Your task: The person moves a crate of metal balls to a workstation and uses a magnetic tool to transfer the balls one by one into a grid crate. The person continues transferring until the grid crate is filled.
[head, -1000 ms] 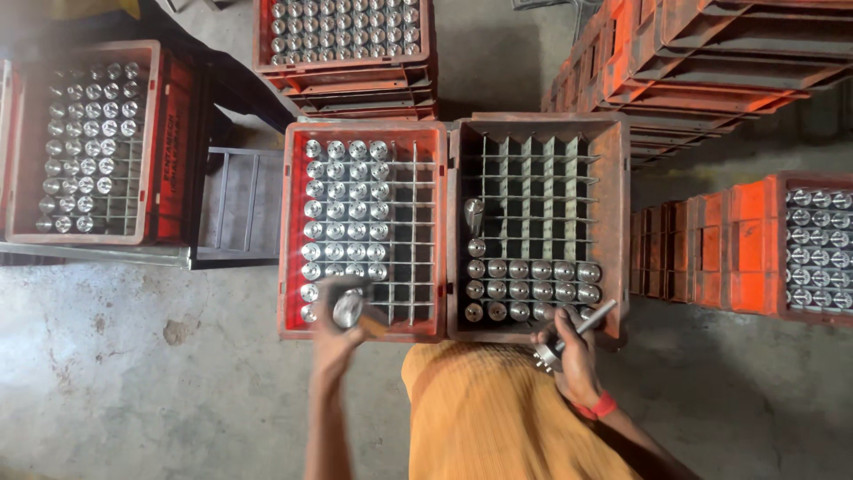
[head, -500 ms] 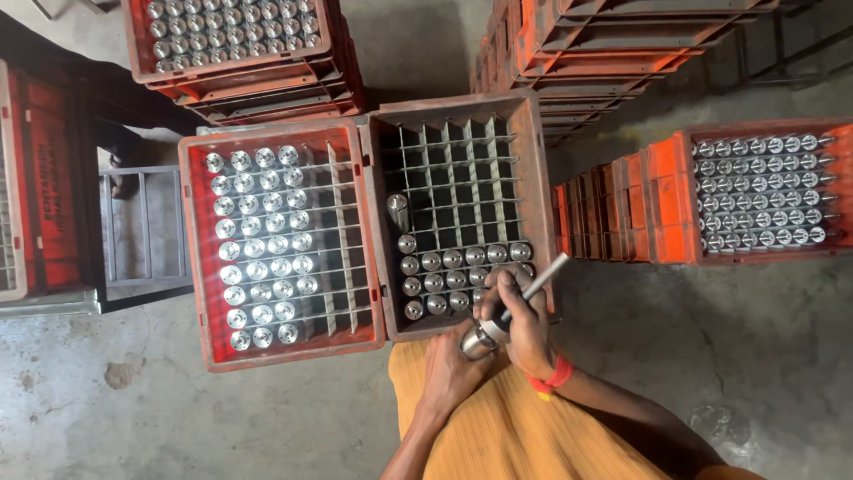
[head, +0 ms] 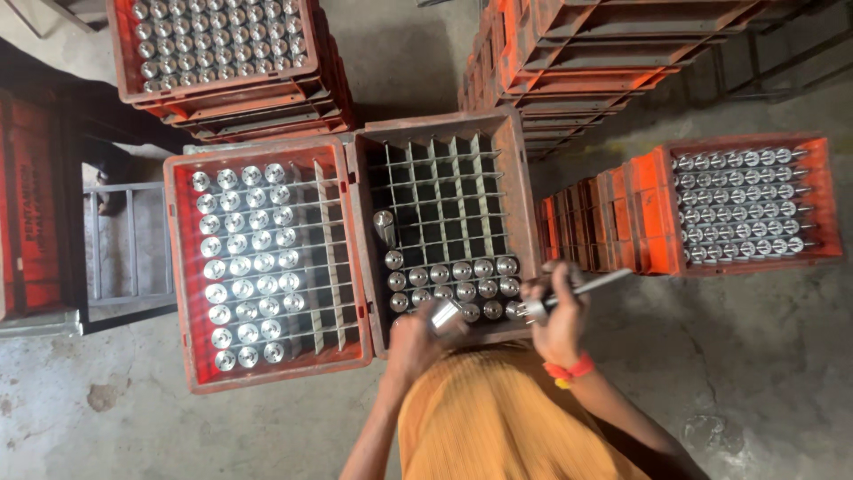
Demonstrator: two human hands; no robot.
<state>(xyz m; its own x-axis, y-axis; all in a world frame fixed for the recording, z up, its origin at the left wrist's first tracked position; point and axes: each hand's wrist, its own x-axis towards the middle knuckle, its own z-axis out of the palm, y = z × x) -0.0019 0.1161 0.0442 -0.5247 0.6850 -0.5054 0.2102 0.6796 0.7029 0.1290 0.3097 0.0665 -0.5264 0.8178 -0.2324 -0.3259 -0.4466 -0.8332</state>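
A red plastic crate with grey dividers (head: 515, 178) sits before the person, shiny steel cylinders filling its near rows. Over its near edge, the left hand (head: 416, 342) is closed around a short steel cylinder (head: 445, 315); the right hand (head: 560, 316) grips a slim metal rod (head: 593, 286).

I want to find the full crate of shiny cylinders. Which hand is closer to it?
Left. The left hand holds a cylinder just right of the full crate, by its near corner. The right hand is farther right, past the half-filled crate, holding a rod.
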